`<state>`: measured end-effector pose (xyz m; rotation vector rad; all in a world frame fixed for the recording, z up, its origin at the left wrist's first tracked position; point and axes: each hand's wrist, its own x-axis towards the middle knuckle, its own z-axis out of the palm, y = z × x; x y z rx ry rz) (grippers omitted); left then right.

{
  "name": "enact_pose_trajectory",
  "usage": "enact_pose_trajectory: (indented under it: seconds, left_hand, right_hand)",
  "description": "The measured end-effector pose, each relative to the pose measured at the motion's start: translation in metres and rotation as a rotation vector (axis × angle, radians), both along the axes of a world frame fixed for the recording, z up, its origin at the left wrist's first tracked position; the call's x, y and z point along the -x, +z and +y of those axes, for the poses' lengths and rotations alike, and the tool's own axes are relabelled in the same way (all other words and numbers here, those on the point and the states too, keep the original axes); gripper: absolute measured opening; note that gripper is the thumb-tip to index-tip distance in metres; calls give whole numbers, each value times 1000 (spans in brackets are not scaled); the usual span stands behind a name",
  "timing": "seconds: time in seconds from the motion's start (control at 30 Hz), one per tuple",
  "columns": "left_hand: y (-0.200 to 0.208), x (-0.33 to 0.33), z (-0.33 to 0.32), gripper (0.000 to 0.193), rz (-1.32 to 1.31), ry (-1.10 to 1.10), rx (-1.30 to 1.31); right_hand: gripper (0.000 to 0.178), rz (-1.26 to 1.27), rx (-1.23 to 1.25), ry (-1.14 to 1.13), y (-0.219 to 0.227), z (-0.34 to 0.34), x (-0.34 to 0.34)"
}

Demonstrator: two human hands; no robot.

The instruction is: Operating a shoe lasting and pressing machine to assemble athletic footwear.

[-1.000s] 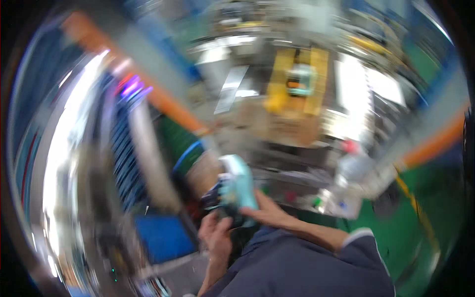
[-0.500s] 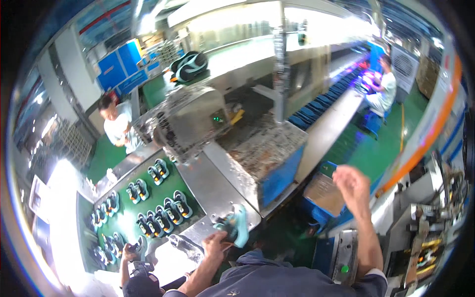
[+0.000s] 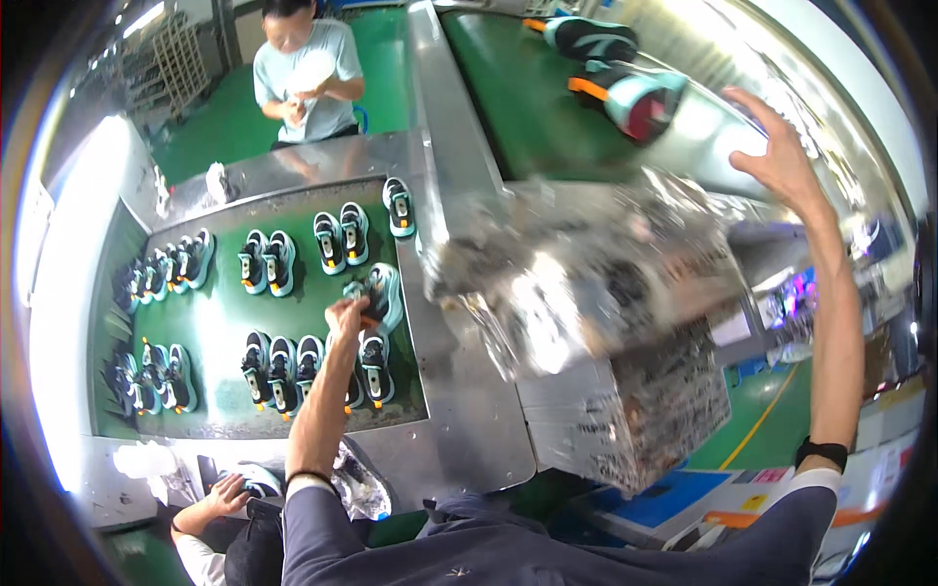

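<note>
My left hand is closed on a black and light-blue sneaker, tilted over the right side of the green belt. Below it, a row of similar sneakers lies on the belt, partly hidden by my forearm. One single sneaker lies farther back, near the belt's right edge. Over at the right my right hand is raised with fingers spread and holds nothing. Nearest to it are a sneaker with an orange tab and another dark sneaker on a higher green belt.
A foil-wrapped machine, blurred, stands between my arms. Across the metal ledge a co-worker handles something pale. At lower left another person's hand rests on a shoe, beside a plastic-wrapped item.
The view has swung left and closer to the belts. My left hand has carried the sneaker from the metal edge over the green belt. My right hand has opened and reached toward the higher belt.
</note>
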<state>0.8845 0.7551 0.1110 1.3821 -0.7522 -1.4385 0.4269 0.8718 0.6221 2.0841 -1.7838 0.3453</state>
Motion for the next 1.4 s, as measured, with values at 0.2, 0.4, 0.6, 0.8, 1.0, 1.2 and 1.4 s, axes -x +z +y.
enact_pose_trajectory:
  seconds: [0.2, 0.4, 0.6, 0.8, 1.0, 1.2, 1.4]
  left_hand:
    - [-87, 15, -164, 29, -424, 60, 150]
    - [-117, 47, -193, 28, -968, -103, 307]
    - [-95, 110, -90, 42, -725, -145, 513]
    - [-151, 81, 174, 27, 321, -637, 276]
    - [173, 199, 264, 65, 994, -1364, -30]
    - [313, 296, 354, 79, 882, -1744, -116]
    - [299, 305, 540, 64, 1028, -1972, -258]
  right_hand:
    - [88, -73, -516, -29, 7, -123, -22]
    - [60, -132, -500, -256, -2, -145, -14]
    - [68, -139, -230, -273, 1, -101, -2]
    - [88, -61, 282, -22, -34, -53, -16]
    - [80, -68, 513, -34, -12, 172, -16]
    - [47, 188, 448, -299, -100, 395, -55]
    - [85, -236, 538, -921, -153, 622, -150]
